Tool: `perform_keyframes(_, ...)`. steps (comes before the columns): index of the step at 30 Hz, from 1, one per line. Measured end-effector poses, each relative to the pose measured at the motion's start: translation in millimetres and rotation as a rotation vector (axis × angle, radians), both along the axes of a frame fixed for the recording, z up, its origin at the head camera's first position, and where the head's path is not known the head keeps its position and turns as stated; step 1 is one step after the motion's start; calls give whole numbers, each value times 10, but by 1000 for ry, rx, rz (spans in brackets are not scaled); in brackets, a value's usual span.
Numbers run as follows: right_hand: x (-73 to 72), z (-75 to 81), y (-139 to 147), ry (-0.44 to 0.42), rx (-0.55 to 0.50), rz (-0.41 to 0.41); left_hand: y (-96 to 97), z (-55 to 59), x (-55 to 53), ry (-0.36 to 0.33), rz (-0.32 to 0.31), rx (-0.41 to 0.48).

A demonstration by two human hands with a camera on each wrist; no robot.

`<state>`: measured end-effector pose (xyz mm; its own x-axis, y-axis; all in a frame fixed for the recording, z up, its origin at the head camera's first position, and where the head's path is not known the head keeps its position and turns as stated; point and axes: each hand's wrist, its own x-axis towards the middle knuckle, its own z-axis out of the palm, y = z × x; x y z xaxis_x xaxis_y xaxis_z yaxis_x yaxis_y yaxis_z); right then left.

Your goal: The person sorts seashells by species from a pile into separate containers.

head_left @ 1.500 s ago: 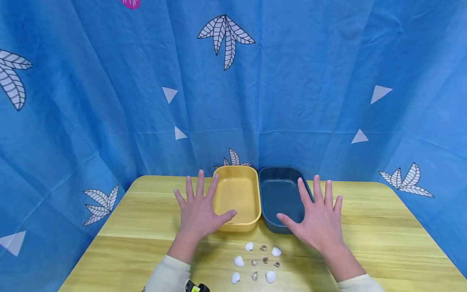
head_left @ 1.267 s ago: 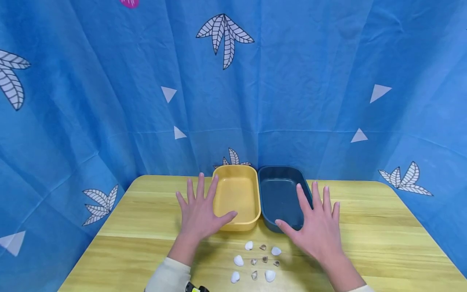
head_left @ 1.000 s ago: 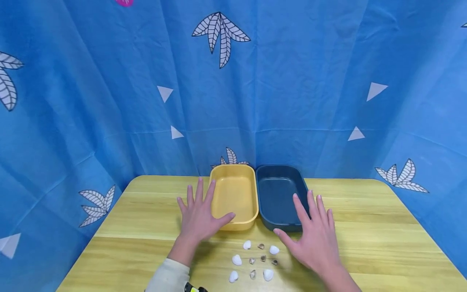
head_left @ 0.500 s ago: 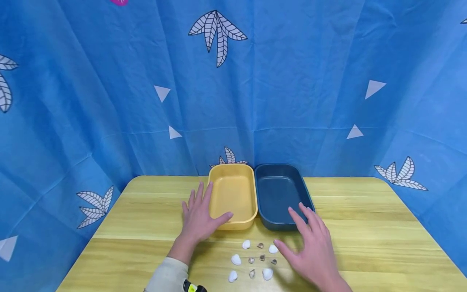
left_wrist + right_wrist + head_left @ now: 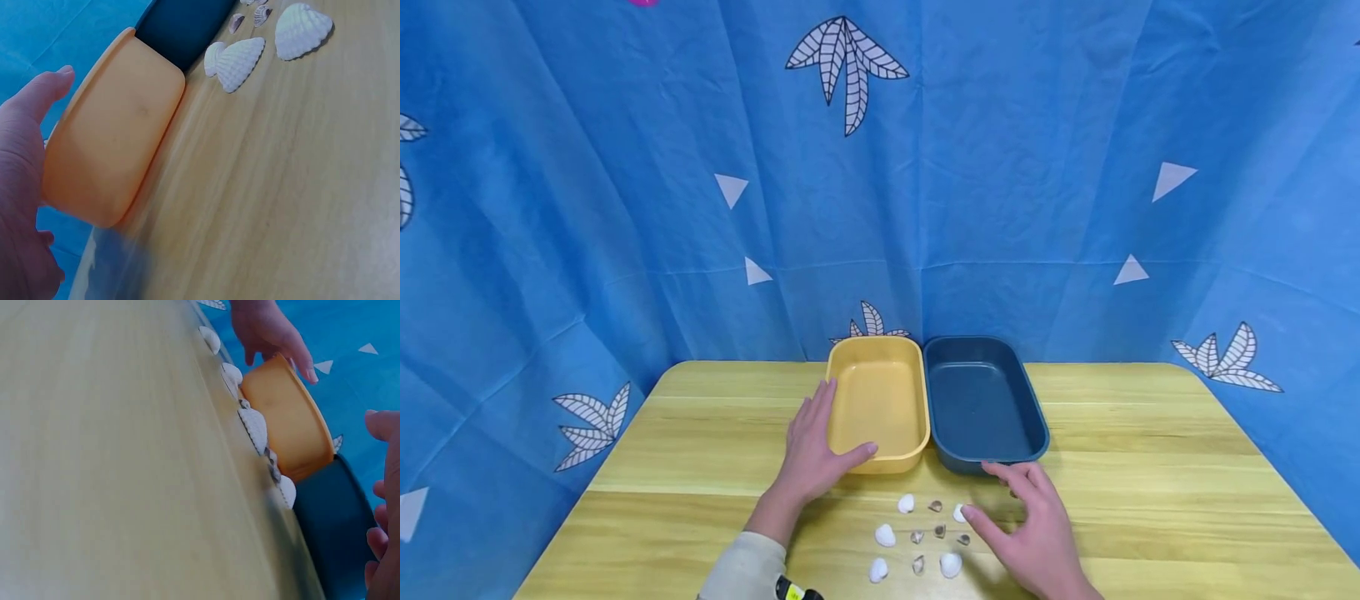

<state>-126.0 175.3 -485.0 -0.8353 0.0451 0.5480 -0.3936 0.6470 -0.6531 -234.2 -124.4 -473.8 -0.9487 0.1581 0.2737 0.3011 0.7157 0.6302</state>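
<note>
In the head view my left hand is at the left side of a yellow plastic tub, fingers extended along its wall and thumb over the front rim. My right hand hovers in front of a dark blue tub, its fingers loosely bent, thumb apart and nothing held. Its thumb tip overlaps a white seashell in this view. Other white seashells and several small brown seashells lie loosely spread before the tubs. Ribs show on a white seashell in the left wrist view.
The two tubs stand side by side at the back of a light wooden table. Behind it hangs a blue patterned curtain. A dark wristband shows at my left cuff.
My right hand has drawn back from over the blue tub toward the shells, its spread fingers bending. My left hand's fingers have come closer together beside the yellow tub. The view has shifted slightly.
</note>
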Motion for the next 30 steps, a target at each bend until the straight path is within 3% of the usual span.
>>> perform_keyframes(8, -48, -98, -48, -94, -39, 1, 19, -5, 23, -43, 18, 24)
perform_keyframes(18, -80, -171, -69, -149, -19, -2, 6, -40, 21, -29, 2, 38)
perform_keyframes(25, -76, -156, -58, -263, 15, -20, 5, -76, 18, -28, 1, 62)
perform_keyframes(30, -93, -132, -66, -278, 50, -29, 14, -59, 5, -40, 8, 65)
